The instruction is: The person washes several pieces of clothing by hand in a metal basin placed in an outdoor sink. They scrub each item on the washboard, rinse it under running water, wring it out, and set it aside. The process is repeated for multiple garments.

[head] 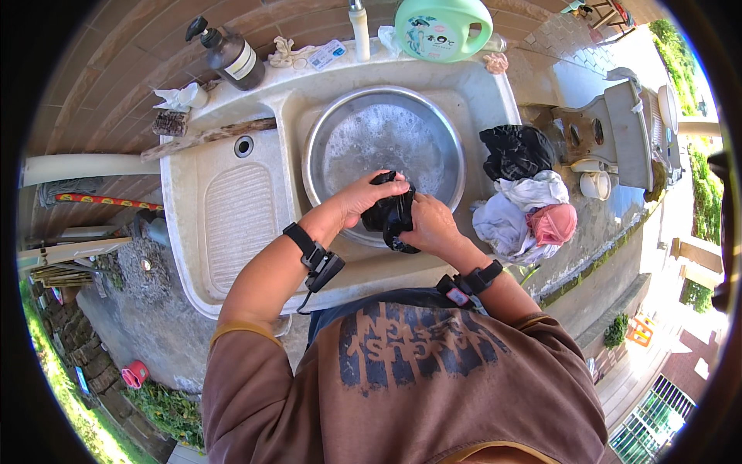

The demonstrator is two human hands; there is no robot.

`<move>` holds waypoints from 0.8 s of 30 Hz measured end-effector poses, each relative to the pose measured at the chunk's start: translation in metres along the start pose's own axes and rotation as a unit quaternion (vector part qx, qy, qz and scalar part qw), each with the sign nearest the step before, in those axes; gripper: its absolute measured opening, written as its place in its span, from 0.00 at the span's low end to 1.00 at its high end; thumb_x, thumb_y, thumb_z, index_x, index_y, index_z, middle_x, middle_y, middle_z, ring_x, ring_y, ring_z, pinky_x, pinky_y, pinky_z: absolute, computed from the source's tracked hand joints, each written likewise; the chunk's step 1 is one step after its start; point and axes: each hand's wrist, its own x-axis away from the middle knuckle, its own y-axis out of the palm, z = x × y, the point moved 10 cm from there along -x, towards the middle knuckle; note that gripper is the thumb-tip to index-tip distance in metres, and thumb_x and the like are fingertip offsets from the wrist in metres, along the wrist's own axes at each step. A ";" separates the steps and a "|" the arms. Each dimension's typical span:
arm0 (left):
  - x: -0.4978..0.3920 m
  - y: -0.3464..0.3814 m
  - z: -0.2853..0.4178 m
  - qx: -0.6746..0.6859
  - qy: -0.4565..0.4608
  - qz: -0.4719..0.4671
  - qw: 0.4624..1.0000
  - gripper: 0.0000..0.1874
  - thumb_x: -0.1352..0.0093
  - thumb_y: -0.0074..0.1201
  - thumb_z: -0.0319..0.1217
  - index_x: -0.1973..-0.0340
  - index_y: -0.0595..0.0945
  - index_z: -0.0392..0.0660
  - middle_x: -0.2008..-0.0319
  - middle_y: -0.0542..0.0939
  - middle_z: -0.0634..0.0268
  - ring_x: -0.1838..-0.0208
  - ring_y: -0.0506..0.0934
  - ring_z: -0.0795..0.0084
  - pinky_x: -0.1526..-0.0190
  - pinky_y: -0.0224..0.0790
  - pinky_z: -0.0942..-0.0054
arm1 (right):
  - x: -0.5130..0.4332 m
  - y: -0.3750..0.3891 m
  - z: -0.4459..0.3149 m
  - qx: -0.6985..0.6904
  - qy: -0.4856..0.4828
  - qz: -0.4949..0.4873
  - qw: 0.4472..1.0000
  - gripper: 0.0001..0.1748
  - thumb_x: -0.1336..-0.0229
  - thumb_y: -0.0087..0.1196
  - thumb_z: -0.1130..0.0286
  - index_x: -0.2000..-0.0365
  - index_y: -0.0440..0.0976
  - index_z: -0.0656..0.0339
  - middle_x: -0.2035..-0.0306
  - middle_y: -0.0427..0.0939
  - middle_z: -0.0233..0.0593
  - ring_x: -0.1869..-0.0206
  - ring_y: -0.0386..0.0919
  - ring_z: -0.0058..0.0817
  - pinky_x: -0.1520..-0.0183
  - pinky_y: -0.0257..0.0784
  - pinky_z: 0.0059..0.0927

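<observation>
Both hands hold a wet black cloth (399, 223) over the near rim of a round metal basin (458, 139). My left hand (371, 197) grips its upper left part, the thumb and fingers around it. My right hand (432, 223) closes on its right side, and some of its fingers are hidden behind the bunched fabric. Cloudy, foamy water (388, 139) lies in the basin, which stands in the right compartment of a stone-like sink (278, 249). On the sink's right edge rest a bunched black cloth (516, 151), white cloths (504, 220) and a pink cloth (552, 224).
A brown pump bottle (236, 61), a green detergent jug (443, 29) and a tap (360, 32) line the far ledge. A brush (170, 123) sits at the far left corner, near a wooden strip (214, 138). The left compartment has a ribbed washboard (240, 226) and a drain (243, 147).
</observation>
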 end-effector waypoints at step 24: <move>0.043 0.008 0.052 0.275 0.235 0.192 0.912 0.10 0.34 0.60 0.32 0.62 0.80 0.41 0.65 0.81 0.67 0.64 0.79 0.74 0.60 0.73 0.71 | 0.004 -0.044 0.023 -0.704 0.073 0.242 0.663 0.16 0.47 0.51 0.80 0.55 0.68 0.62 0.60 0.76 0.38 0.60 0.76 0.26 0.57 0.73 0.31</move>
